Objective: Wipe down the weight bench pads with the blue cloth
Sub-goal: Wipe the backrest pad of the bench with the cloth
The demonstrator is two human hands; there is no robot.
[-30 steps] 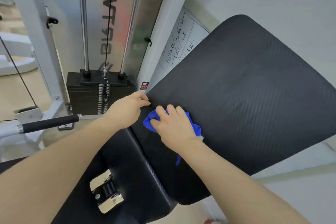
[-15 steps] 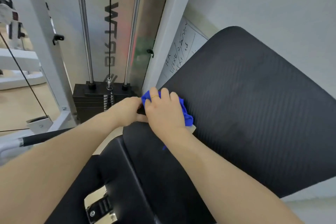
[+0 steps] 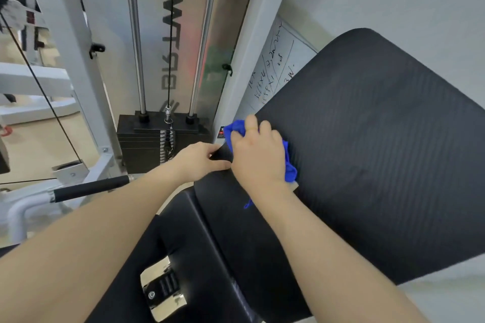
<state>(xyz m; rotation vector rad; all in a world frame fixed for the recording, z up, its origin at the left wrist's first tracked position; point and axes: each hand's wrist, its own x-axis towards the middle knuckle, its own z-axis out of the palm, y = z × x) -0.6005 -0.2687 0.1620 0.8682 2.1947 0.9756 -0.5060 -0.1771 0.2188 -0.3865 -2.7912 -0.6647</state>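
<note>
The black ribbed back pad (image 3: 380, 155) of the weight bench fills the right half of the view. My right hand (image 3: 256, 157) presses the blue cloth (image 3: 237, 130) flat against the pad's left edge; cloth shows above the fingers and again at the wrist side. My left hand (image 3: 198, 161) grips the pad's left edge just beside the right hand, thumb on the front face. A second black pad (image 3: 168, 249) lies lower, toward me, with a chrome hinge bracket (image 3: 162, 288) on it.
A black weight stack (image 3: 160, 144) with chrome guide rods and a cable stands left of the pad inside a white machine frame (image 3: 76, 65). A black-gripped handle bar (image 3: 89, 189) juts out at the left. A whiteboard with writing (image 3: 275, 68) leans behind the pad.
My right hand has slid the blue cloth up along the pad's left edge, from below my left hand to above it. The left hand has kept its grip on the edge.
</note>
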